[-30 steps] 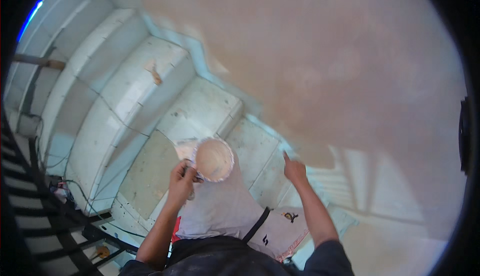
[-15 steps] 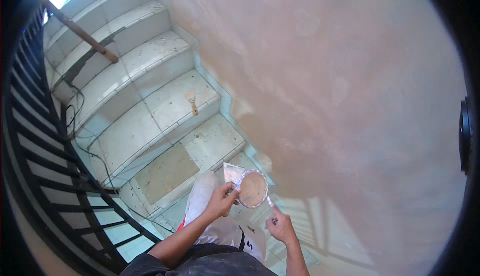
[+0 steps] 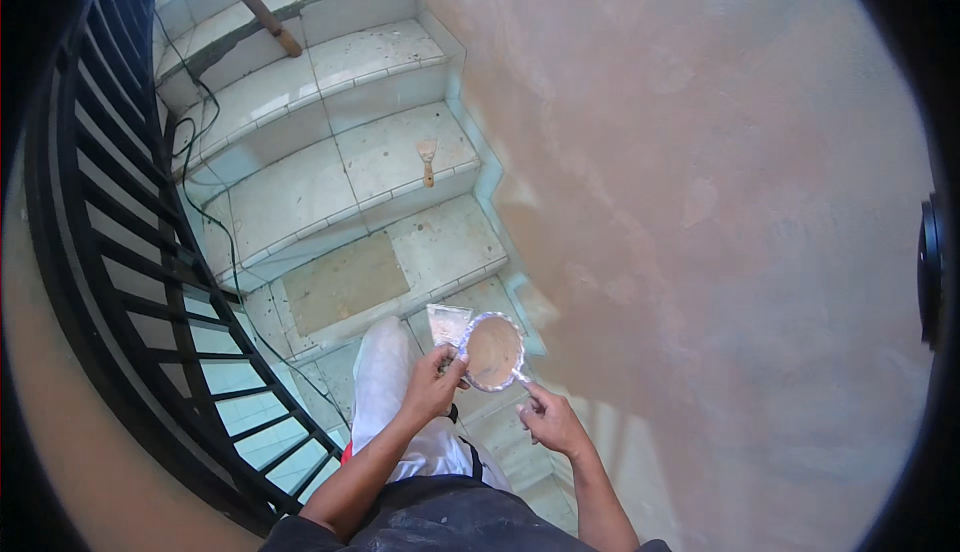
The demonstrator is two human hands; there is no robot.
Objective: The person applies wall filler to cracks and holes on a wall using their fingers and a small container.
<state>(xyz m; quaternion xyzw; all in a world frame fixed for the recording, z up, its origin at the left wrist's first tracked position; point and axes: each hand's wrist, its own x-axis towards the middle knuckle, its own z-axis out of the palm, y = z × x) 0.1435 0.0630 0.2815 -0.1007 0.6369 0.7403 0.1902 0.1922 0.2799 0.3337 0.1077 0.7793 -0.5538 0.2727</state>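
Observation:
My left hand point(image 3: 432, 384) is closed at the near left rim of a round tub point(image 3: 496, 352) with pinkish-beige paste inside and a smeared white rim. Beside the tub, just beyond those fingers, a wide scraper blade point(image 3: 449, 324) sticks out, coated with pale paste; its handle is hidden by my hand. My right hand point(image 3: 553, 422) is closed around a slim tool point(image 3: 523, 379) with a whitish end, its index finger stretched along it. That end meets the tub's right rim; its exact kind is too small to tell.
A putty knife point(image 3: 428, 164) lies on a tiled stair tread point(image 3: 290, 197). A black railing point(image 3: 120, 252) curves along the left, with a dark cable point(image 3: 232, 242) beside it. Higher up, a wooden pole point(image 3: 255, 7) rests on the steps. The plastered wall point(image 3: 680, 202) rises at right.
The slim tool in my right hand has come left to the tub's rim. Both hands and the tub sit slightly higher and further left in view; the stairs have shifted right as the view turned.

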